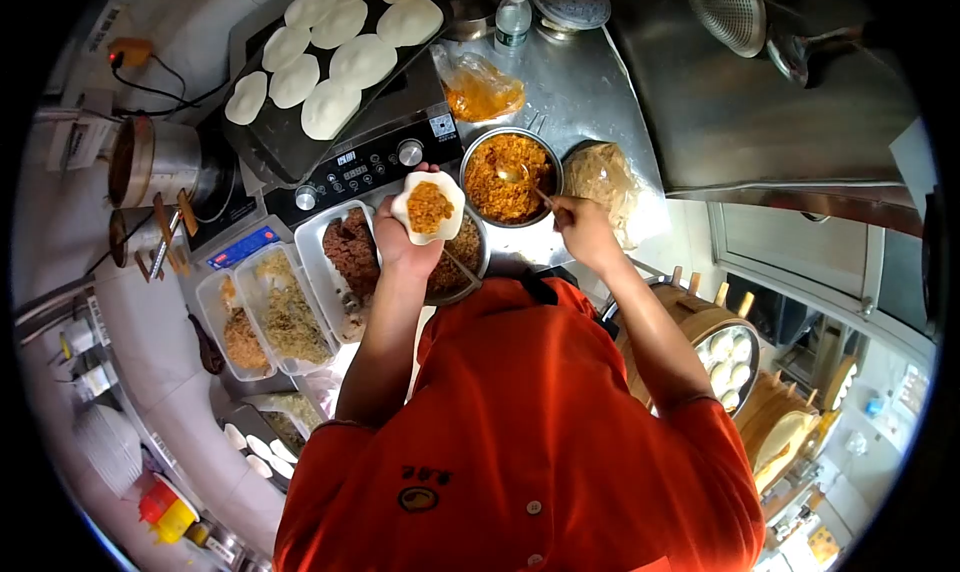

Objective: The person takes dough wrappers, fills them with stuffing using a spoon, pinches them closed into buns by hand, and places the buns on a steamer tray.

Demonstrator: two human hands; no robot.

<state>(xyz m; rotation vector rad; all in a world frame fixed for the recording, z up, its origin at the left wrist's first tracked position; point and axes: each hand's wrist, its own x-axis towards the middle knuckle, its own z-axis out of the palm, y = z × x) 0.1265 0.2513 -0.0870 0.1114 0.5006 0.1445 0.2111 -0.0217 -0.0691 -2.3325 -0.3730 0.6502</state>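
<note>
My left hand (408, 254), palm up, cups a pale round dough wrapper (455, 210) with its edges curling upward. A mound of orange, crumbly filling (428, 207) sits in its centre. Just to the right, a metal bowl (555, 155) holds more of the same orange filling. My right hand (588, 232) grips the thin handle of a metal spoon (513, 175), whose head rests in that bowl. Partly under my left wrist, a second metal bowl (484, 252) contains brown filling and a utensil handle.
Several flat dough rounds (362, 62) lie on a dark tray (290, 152) over the cooker panel (372, 165). Plastic tubs (325, 347) of fillings stand at left. Beyond the bowl are a bottle (513, 20) and bags (600, 177). Bamboo steamers (690, 317) with buns stand at right.
</note>
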